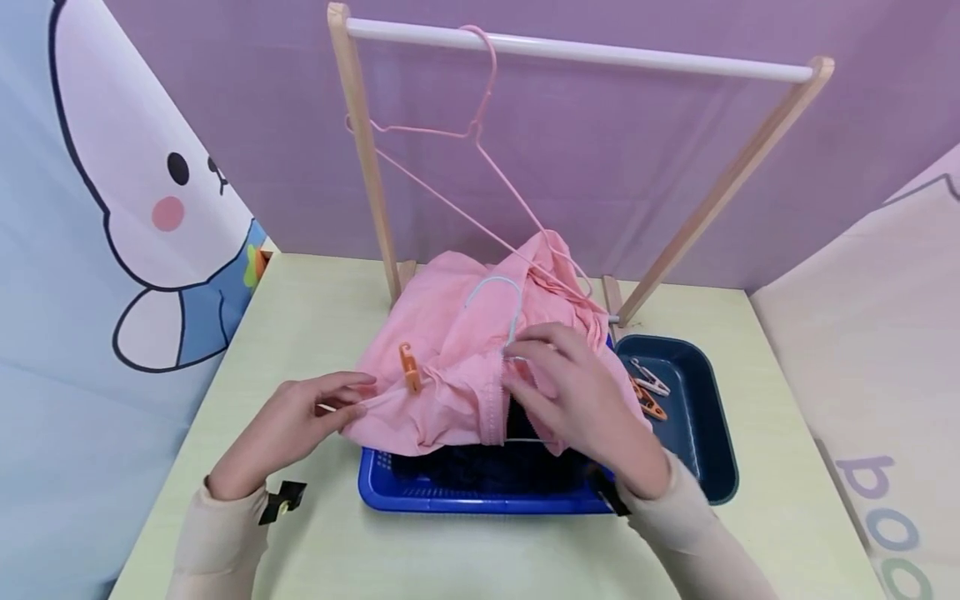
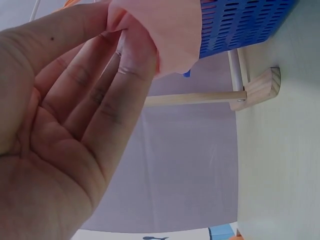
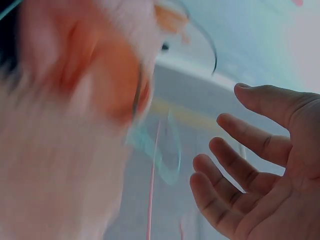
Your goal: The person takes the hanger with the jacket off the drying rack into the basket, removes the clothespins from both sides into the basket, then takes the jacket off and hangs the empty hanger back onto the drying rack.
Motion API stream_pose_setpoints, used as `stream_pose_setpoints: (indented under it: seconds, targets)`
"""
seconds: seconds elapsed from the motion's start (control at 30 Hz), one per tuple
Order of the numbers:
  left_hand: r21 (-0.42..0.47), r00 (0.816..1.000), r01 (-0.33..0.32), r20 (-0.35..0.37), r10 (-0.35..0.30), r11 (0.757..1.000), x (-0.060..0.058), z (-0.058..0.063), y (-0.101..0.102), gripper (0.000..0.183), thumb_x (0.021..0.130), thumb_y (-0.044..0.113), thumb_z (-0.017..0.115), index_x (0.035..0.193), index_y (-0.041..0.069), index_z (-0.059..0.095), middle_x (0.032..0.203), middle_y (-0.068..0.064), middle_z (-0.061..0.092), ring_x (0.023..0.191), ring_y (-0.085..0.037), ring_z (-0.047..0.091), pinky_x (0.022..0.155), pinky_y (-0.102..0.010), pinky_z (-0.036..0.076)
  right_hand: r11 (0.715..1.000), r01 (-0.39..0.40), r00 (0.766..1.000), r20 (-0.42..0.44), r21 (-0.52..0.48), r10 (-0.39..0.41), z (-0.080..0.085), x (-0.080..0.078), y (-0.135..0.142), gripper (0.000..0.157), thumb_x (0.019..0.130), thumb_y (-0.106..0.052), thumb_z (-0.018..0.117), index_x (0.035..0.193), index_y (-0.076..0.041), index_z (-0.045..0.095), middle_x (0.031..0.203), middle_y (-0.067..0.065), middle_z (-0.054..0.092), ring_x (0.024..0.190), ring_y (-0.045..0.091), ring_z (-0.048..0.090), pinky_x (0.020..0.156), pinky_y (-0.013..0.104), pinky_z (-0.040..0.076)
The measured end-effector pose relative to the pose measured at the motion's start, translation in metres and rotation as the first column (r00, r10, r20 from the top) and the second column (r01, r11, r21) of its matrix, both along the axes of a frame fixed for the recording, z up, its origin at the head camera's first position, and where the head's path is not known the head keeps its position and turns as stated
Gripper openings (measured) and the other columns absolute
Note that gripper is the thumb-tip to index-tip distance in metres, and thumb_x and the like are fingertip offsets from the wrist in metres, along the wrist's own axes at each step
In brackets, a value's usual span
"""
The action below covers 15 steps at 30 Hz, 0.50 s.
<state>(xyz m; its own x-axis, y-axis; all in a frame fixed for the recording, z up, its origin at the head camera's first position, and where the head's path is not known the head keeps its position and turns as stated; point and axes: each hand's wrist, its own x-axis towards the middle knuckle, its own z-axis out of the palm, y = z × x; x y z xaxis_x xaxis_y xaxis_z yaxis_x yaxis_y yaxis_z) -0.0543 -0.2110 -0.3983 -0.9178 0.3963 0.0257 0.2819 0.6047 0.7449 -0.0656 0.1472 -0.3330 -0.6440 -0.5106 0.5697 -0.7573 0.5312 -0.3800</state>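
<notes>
A pink zip-up garment (image 1: 450,408) lies over a blue basket (image 1: 487,504). A light blue hanger (image 1: 517,312) pokes its hook out of the cloth, and an orange clothespin (image 1: 410,368) is clipped on the garment's left part. My left hand (image 1: 315,412) pinches the cloth's left end between thumb and fingers, as the left wrist view also shows. Over the garment, by the base of the hanger's hook, is my right hand (image 1: 577,392). Its fingers (image 3: 250,137) are spread and loosely bent, with nothing between them in the right wrist view. Part of the hanger is hidden inside the cloth.
Behind stands a wooden rack with a white rail (image 1: 637,68); a pink hanger (image 1: 480,129) hangs from it, its lower end against the garment. To the right, a dark tray (image 1: 693,450) holds several clothespins (image 1: 649,400). Dark cloth (image 1: 480,468) lies in the basket.
</notes>
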Motion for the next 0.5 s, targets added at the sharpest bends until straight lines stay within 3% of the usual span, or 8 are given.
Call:
stream_pose_setpoints:
  seconds: [0.17,0.5]
  targets:
    - [0.025,1.000,-0.007,-0.003,0.007,1.000,0.001,-0.002,-0.003,0.037,0.091,0.003,0.073,0.126,0.014,0.070,0.106,0.003,0.073,0.084,-0.005,0.069,0.072,-0.026,0.059,0.996,-0.072,0.992,0.103,0.047,0.067,-0.002,-0.010,-0.046,0.029,0.090,-0.022,0.077,0.114,-0.006,0.071,0.117,0.007,0.060,0.110,0.022,0.055,0.094,0.031,0.048]
    - [0.072,1.000,-0.002,-0.010,0.003,0.997,0.003,-0.003,-0.005,0.045,0.090,0.000,0.073,0.132,0.013,0.066,0.099,0.005,0.075,0.085,-0.006,0.071,0.072,-0.026,0.059,0.993,-0.065,0.953,0.301,0.096,0.033,-0.015,-0.027,-0.092,0.030,0.089,-0.024,0.078,0.113,-0.007,0.074,0.115,0.004,0.061,0.113,0.019,0.054,0.097,0.028,0.045]
